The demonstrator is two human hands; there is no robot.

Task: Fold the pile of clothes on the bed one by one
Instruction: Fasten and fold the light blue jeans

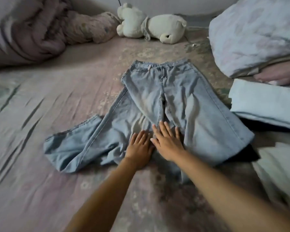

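One pair of jeans (166, 101) spread on bed (40, 123), two hands, left hand (139, 146) and right hand (167, 141), fingers straight, pressing flat.

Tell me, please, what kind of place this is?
Most likely a bedroom: jeans lie spread on a bed sheet, with a stuffed toy and a crumpled blanket behind them.

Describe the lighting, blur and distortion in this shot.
Head view: dim, flat indoor light; soft shadow beside the right hand on the jeans; wide-angle bending toward the edges; slight motion blur overall, so the stuffed toy looks soft.
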